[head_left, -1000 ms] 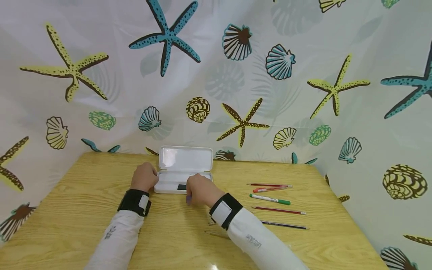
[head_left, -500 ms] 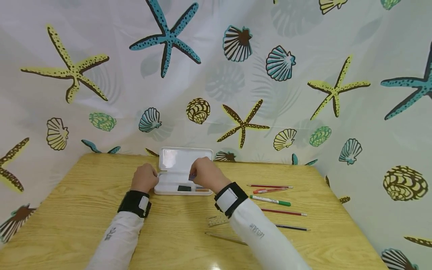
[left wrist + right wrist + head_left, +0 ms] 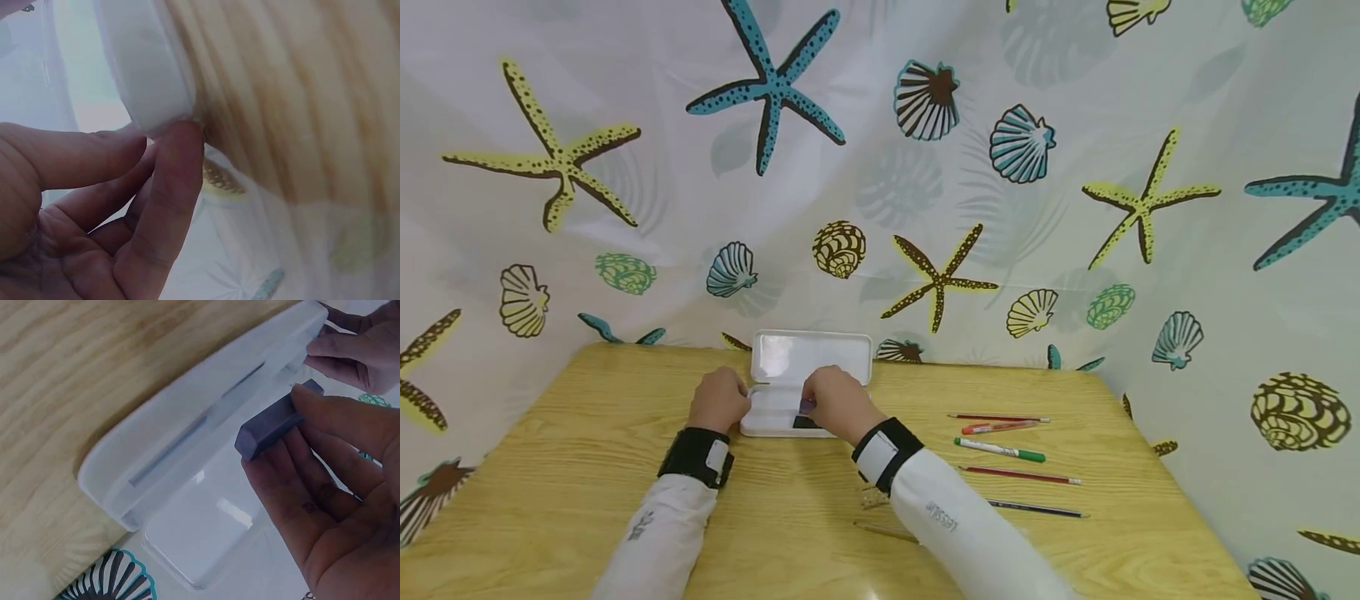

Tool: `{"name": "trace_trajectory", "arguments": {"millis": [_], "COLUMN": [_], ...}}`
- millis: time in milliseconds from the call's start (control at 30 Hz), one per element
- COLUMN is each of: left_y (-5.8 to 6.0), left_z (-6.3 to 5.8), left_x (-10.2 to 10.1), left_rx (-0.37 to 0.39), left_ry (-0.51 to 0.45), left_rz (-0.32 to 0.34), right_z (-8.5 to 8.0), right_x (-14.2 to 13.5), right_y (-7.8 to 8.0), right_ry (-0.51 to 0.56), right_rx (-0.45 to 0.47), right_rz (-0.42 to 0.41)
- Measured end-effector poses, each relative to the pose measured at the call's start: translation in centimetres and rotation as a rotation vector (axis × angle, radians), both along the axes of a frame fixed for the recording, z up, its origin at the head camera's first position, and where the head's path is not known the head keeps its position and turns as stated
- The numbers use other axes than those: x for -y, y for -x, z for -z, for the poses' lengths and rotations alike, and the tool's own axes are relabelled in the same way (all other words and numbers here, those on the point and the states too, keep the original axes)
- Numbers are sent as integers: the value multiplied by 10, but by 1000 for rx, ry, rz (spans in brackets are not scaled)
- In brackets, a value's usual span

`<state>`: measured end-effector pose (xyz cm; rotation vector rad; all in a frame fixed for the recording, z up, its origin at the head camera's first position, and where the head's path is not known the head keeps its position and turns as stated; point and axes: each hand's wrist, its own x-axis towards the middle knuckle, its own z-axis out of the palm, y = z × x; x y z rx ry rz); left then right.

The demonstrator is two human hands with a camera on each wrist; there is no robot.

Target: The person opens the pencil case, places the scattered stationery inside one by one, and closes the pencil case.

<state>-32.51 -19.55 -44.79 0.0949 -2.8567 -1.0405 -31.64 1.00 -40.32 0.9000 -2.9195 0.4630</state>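
Observation:
A white pencil case [image 3: 767, 432] lies at the back of the table, its lid [image 3: 790, 357] tipped back. My left hand [image 3: 719, 400] pinches the left end of the case between thumb and index finger, plain in the left wrist view. Over the case, my right hand [image 3: 841, 404] holds a purple eraser [image 3: 272, 428] between thumb and fingers. The eraser is a short bar with bevelled edges. Inside the case a dark block [image 3: 805, 422] lies near the front wall, just under the right fingers. The right part of the case's inside is hidden behind that hand.
To the right lie a red pencil [image 3: 985, 417], an orange-red pen [image 3: 1000, 427], a green-capped marker [image 3: 1000, 450], another red pencil [image 3: 1022, 475] and a dark pencil [image 3: 1037, 507]. A clear ruler [image 3: 872, 500] and a wooden pencil [image 3: 880, 530] are partly under the right forearm.
My right hand, with the purple eraser, has gone from the case's front edge up over the case, then down and left to the dark block. The left hand stays at the case's end.

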Motion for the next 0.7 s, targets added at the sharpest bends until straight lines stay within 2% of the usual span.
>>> {"name": "trace_trajectory", "arguments": {"millis": [233, 433, 700], "left_y": [2, 4, 2], "left_z": [2, 3, 0], "left_x": [1, -2, 2], "left_rx": [7, 7, 17], "left_ry": [-5, -19, -2], "left_rz": [-1, 11, 0], "right_z": [13, 14, 11], "right_x": [11, 10, 15], "right_y": [3, 2, 0], "right_ry": [-39, -86, -97], "right_rx": [10, 24, 34], "right_rz": [-48, -31, -29]}}
